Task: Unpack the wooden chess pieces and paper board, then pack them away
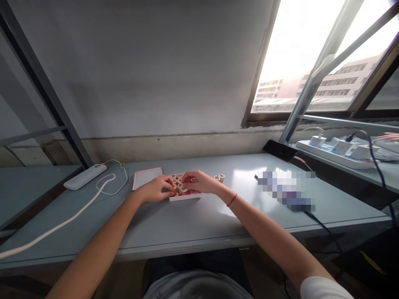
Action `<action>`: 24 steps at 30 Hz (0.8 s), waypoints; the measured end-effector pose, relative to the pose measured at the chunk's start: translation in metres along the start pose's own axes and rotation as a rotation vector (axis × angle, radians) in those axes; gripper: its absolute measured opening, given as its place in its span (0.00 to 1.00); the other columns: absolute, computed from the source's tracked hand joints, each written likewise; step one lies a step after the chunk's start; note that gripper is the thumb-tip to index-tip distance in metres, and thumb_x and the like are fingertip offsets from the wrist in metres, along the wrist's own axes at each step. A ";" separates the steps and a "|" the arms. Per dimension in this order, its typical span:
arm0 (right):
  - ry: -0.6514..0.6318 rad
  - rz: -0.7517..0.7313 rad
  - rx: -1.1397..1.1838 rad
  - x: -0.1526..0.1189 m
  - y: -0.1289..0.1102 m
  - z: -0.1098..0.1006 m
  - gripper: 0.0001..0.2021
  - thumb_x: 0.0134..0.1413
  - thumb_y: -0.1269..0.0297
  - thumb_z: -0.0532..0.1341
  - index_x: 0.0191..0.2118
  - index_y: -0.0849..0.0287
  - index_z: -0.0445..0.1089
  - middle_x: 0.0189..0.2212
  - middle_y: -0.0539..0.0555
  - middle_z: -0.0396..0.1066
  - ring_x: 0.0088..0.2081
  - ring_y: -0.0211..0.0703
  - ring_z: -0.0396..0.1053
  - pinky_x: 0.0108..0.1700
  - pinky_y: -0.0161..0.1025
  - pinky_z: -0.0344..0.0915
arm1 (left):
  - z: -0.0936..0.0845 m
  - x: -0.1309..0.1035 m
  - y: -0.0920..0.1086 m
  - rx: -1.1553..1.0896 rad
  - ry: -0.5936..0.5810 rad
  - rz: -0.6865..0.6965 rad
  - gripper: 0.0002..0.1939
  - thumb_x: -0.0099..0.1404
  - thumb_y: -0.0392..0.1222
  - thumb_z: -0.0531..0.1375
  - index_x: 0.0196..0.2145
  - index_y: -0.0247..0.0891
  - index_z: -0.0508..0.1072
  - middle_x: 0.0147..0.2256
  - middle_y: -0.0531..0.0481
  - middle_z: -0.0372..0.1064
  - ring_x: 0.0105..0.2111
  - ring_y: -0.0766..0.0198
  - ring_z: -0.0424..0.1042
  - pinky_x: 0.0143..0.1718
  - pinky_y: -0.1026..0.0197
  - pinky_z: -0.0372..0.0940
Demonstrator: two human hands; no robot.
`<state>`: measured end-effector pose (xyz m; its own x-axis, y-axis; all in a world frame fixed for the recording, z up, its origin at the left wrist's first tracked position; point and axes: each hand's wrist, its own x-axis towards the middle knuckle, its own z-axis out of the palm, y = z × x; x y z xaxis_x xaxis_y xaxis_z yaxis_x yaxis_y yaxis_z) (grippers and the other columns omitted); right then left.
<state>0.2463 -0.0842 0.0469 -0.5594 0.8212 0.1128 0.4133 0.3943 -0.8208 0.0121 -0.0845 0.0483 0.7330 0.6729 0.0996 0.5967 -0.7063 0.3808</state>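
Grey desk (174, 224) against a plain wall (156, 74), beside a bright window (283, 87)

Near the middle of the desk, between the left hand (158, 189) and the right hand (201, 181): round pieces (180, 176) with marked faces, packed side by side in a shallow white box (185, 198). On the left, thumb and fingertips slightly parted, at the pieces by the box's left end. On the right, fingers curled and close together, at a piece toward the front. Firm pinch or mere touch, impossible to say for both. Just left of the box, a shallow tray (146, 178); to the right, well apart, two loose pieces (219, 177).

Best to brace the pack lightly with the left fingertips and handle single pieces by the rim with the right. Ease sideways rather than press down. Avoid knocking neighbours out of line or leaning on the low front wall.
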 end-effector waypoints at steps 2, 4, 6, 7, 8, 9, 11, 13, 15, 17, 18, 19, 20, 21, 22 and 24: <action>0.024 -0.023 -0.048 -0.001 -0.003 0.005 0.08 0.50 0.60 0.59 0.35 0.57 0.69 0.32 0.50 0.72 0.21 0.31 0.63 0.25 0.32 0.59 | -0.001 -0.001 0.001 -0.004 0.012 -0.004 0.11 0.62 0.46 0.56 0.37 0.45 0.78 0.40 0.49 0.66 0.41 0.61 0.67 0.44 0.62 0.61; 0.077 -0.053 -0.080 -0.002 -0.006 0.011 0.08 0.51 0.59 0.58 0.34 0.58 0.68 0.31 0.50 0.72 0.20 0.31 0.62 0.26 0.32 0.58 | -0.002 -0.001 0.001 -0.004 0.036 -0.028 0.11 0.62 0.45 0.55 0.36 0.44 0.77 0.40 0.49 0.66 0.40 0.61 0.67 0.43 0.62 0.61; 0.149 -0.091 -0.121 -0.002 -0.009 0.018 0.08 0.52 0.59 0.58 0.32 0.58 0.68 0.30 0.50 0.73 0.22 0.32 0.63 0.27 0.32 0.58 | -0.002 0.000 0.000 0.004 0.064 -0.059 0.11 0.61 0.43 0.54 0.37 0.43 0.75 0.39 0.49 0.67 0.38 0.61 0.68 0.41 0.62 0.62; 0.184 -0.108 -0.150 -0.001 -0.010 0.021 0.08 0.52 0.60 0.58 0.32 0.58 0.69 0.30 0.50 0.73 0.24 0.33 0.64 0.28 0.31 0.57 | -0.002 0.000 0.000 0.010 0.073 -0.068 0.11 0.61 0.43 0.54 0.37 0.42 0.74 0.39 0.49 0.67 0.37 0.61 0.68 0.39 0.62 0.62; 0.210 -0.123 -0.184 0.000 -0.010 0.025 0.07 0.52 0.60 0.59 0.31 0.58 0.69 0.29 0.50 0.73 0.26 0.34 0.65 0.29 0.31 0.57 | -0.002 0.000 -0.001 0.015 0.078 -0.069 0.11 0.61 0.43 0.54 0.38 0.42 0.74 0.39 0.49 0.67 0.37 0.61 0.68 0.39 0.62 0.62; 0.225 -0.131 -0.219 0.001 -0.009 0.029 0.07 0.52 0.61 0.59 0.30 0.58 0.69 0.29 0.51 0.73 0.27 0.35 0.65 0.30 0.31 0.56 | -0.002 0.000 -0.001 0.017 0.082 -0.064 0.11 0.60 0.43 0.54 0.38 0.42 0.73 0.39 0.49 0.67 0.36 0.61 0.68 0.38 0.62 0.62; 0.227 -0.131 -0.279 0.004 -0.007 0.036 0.07 0.53 0.61 0.59 0.30 0.58 0.70 0.27 0.51 0.73 0.27 0.36 0.65 0.29 0.31 0.55 | -0.001 0.001 -0.002 0.014 0.078 -0.051 0.10 0.60 0.43 0.54 0.37 0.41 0.73 0.39 0.48 0.67 0.36 0.61 0.68 0.39 0.62 0.62; 0.218 -0.129 -0.326 0.005 -0.005 0.041 0.08 0.55 0.61 0.58 0.30 0.58 0.70 0.26 0.51 0.72 0.27 0.36 0.65 0.28 0.31 0.53 | 0.000 0.002 -0.003 0.008 0.074 -0.052 0.10 0.61 0.43 0.54 0.36 0.41 0.73 0.38 0.49 0.67 0.36 0.62 0.68 0.38 0.63 0.62; 0.226 -0.144 -0.383 0.005 -0.002 0.044 0.09 0.56 0.61 0.57 0.30 0.58 0.70 0.26 0.51 0.71 0.27 0.36 0.65 0.27 0.31 0.51 | 0.000 0.002 -0.003 0.008 0.081 -0.066 0.11 0.61 0.44 0.54 0.36 0.41 0.73 0.38 0.49 0.67 0.35 0.62 0.68 0.37 0.63 0.62; 0.237 -0.164 -0.449 0.004 -0.002 0.046 0.09 0.56 0.61 0.56 0.31 0.58 0.70 0.25 0.52 0.70 0.26 0.36 0.63 0.26 0.31 0.49 | 0.001 0.003 -0.002 0.010 0.094 -0.077 0.11 0.62 0.46 0.53 0.36 0.41 0.74 0.37 0.49 0.67 0.34 0.62 0.68 0.36 0.63 0.62; 0.238 -0.168 -0.477 0.004 -0.002 0.047 0.09 0.56 0.61 0.56 0.31 0.58 0.70 0.25 0.52 0.69 0.26 0.36 0.62 0.26 0.31 0.48 | 0.001 0.003 -0.002 0.013 0.100 -0.080 0.12 0.62 0.46 0.53 0.36 0.41 0.74 0.37 0.49 0.67 0.34 0.62 0.68 0.36 0.63 0.62; 0.236 -0.168 -0.500 0.003 -0.002 0.047 0.09 0.57 0.61 0.55 0.30 0.58 0.69 0.24 0.52 0.68 0.25 0.36 0.61 0.25 0.31 0.46 | 0.001 0.003 -0.002 0.018 0.104 -0.084 0.12 0.62 0.47 0.53 0.36 0.41 0.74 0.37 0.49 0.67 0.34 0.62 0.68 0.36 0.63 0.61; 0.230 -0.168 -0.516 0.002 -0.003 0.048 0.10 0.57 0.62 0.55 0.29 0.58 0.69 0.22 0.51 0.67 0.23 0.35 0.60 0.25 0.31 0.45 | 0.001 0.003 -0.001 0.022 0.107 -0.088 0.13 0.62 0.47 0.53 0.36 0.41 0.74 0.37 0.49 0.67 0.34 0.62 0.68 0.36 0.63 0.61; 0.221 -0.169 -0.529 0.002 -0.004 0.048 0.11 0.57 0.63 0.54 0.28 0.59 0.69 0.21 0.51 0.66 0.22 0.34 0.58 0.25 0.31 0.44 | 0.001 0.003 -0.001 0.027 0.108 -0.093 0.13 0.62 0.47 0.53 0.36 0.41 0.74 0.37 0.49 0.67 0.34 0.62 0.68 0.36 0.63 0.61; 0.210 -0.175 -0.538 0.001 -0.005 0.048 0.12 0.57 0.63 0.53 0.26 0.59 0.68 0.20 0.50 0.65 0.22 0.34 0.57 0.25 0.32 0.44 | 0.001 0.003 -0.001 0.031 0.110 -0.096 0.13 0.62 0.47 0.53 0.36 0.41 0.74 0.37 0.49 0.67 0.34 0.62 0.68 0.35 0.63 0.61; 0.180 -0.194 -0.548 0.001 -0.009 0.045 0.14 0.57 0.64 0.53 0.23 0.59 0.67 0.18 0.49 0.64 0.21 0.33 0.56 0.25 0.32 0.45 | 0.001 0.003 -0.001 0.035 0.123 -0.094 0.13 0.62 0.46 0.52 0.37 0.41 0.74 0.37 0.49 0.67 0.34 0.62 0.68 0.35 0.63 0.61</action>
<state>0.2097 -0.1054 0.0291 -0.5509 0.7512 0.3637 0.6524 0.6594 -0.3736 0.0141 -0.0821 0.0471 0.6287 0.7571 0.1778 0.6739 -0.6445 0.3613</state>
